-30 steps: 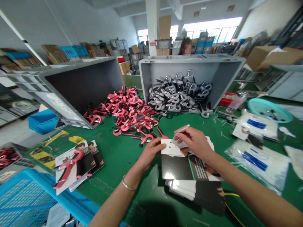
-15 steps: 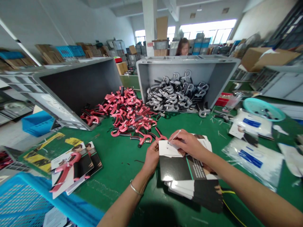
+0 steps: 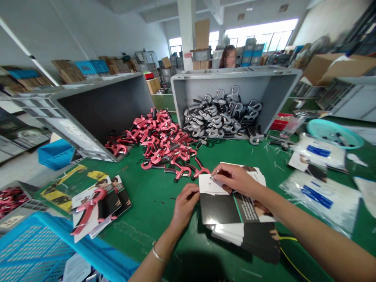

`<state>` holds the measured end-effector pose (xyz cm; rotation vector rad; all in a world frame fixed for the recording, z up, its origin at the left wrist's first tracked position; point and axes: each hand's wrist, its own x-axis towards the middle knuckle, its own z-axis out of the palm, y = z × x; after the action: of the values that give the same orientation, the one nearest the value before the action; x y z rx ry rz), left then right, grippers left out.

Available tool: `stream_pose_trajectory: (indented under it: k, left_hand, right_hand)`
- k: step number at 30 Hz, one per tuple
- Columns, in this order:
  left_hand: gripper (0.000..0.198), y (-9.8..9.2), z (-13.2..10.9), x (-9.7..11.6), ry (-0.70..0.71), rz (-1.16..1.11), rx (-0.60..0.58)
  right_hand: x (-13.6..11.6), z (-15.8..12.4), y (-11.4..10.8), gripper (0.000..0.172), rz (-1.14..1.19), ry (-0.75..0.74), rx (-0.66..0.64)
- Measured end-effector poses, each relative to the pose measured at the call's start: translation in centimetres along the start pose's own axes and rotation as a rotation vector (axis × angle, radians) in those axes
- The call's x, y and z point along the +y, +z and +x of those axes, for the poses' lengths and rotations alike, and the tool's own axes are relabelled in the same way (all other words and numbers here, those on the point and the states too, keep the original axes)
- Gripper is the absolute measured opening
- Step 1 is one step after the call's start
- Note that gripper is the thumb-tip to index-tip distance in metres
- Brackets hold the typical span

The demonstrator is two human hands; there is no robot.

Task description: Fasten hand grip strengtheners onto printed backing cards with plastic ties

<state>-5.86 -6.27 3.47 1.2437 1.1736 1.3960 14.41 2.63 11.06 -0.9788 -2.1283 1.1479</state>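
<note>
A printed cardboard card [image 3: 219, 207], white above and black below, lies on a stack of similar cards [image 3: 260, 243]. My left hand [image 3: 185, 201] is closed at the card's left edge, its fingertips pinching there. My right hand [image 3: 235, 178] rests over the upper white part, thumb and finger closed on a thin white plastic tie [image 3: 217, 172] by the small holes. Most of the tie is hidden by the fingers. Just beyond lie red hand grips [image 3: 201, 169] with black handles and springs. To the left, another red hand grip [image 3: 101, 196] lies on cards.
Two grey crates lie on their sides: the left crate [image 3: 88, 90] spills red grips, the right crate [image 3: 282, 94] holds grey grips [image 3: 217, 117]. Bags of white ties [image 3: 320, 196] and a turquoise tray [image 3: 335, 127] are at right. A blue basket [image 3: 44, 239] stands front left. A person [image 3: 229, 56] is behind.
My left hand has slid slightly down along the card's edge. The white tie, which stuck up above my right fingers, now shows only a short end. The view has shifted a little.
</note>
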Motion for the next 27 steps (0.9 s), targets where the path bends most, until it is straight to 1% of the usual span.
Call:
stream_pose_trajectory:
  k: [2, 4, 7, 10, 13, 16, 20, 21, 23, 25, 27]
  left_hand:
    - [0.013, 1.2, 0.9, -0.4, -0.022, -0.076, 0.005]
    - [0.019, 2.3, 1.6, -1.0, -0.101, -0.163, -0.014]
    - [0.028, 3.0, 2.1, -1.6, -0.181, -0.227, -0.015]
    - [0.030, 2.9, 2.2, -1.6, -0.188, -0.239, -0.030]
    - [0.031, 2.5, 2.2, -1.3, -0.185, -0.246, -0.029]
    - [0.033, 2.4, 2.5, -1.2, -0.215, -0.290, -0.026]
    - [0.045, 2.0, 2.8, -0.3, -0.273, -0.476, -0.044]
    - [0.046, 1.8, 2.8, 0.0, -0.286, -0.527, -0.048]
    - [0.043, 1.4, 2.8, 0.7, -0.301, -0.592, -0.069]
    - [0.037, 1.0, 3.0, 1.1, -0.293, -0.576, -0.074]
    - [0.034, 0.7, 3.5, 1.4, -0.261, -0.442, -0.040]
  right_hand:
    - [-0.2, 0.1, 0.0, 0.014, -0.050, -0.016, -0.008]
    - [-0.4, 0.3, -0.1, 0.012, -0.113, -0.056, -0.020]
    - [-0.6, 0.9, -0.5, 0.011, -0.217, -0.122, -0.060]
    - [-0.6, 1.3, -0.7, 0.011, -0.279, -0.140, -0.093]
    - [-0.4, 1.3, -0.5, 0.015, -0.293, -0.175, -0.064]
    - [-0.3, 0.9, -0.3, 0.021, -0.320, -0.236, -0.053]
    - [-0.5, 0.6, -0.3, 0.014, -0.405, -0.254, -0.084]
    - [-0.6, 0.6, -0.3, 0.012, -0.417, -0.259, -0.091]
    - [-0.6, 0.6, -0.3, 0.008, -0.420, -0.266, -0.107]
    - [-0.4, 0.8, -0.1, 0.008, -0.391, -0.262, -0.112]
    - [-0.2, 0.9, 0.1, 0.012, -0.328, -0.234, -0.101]
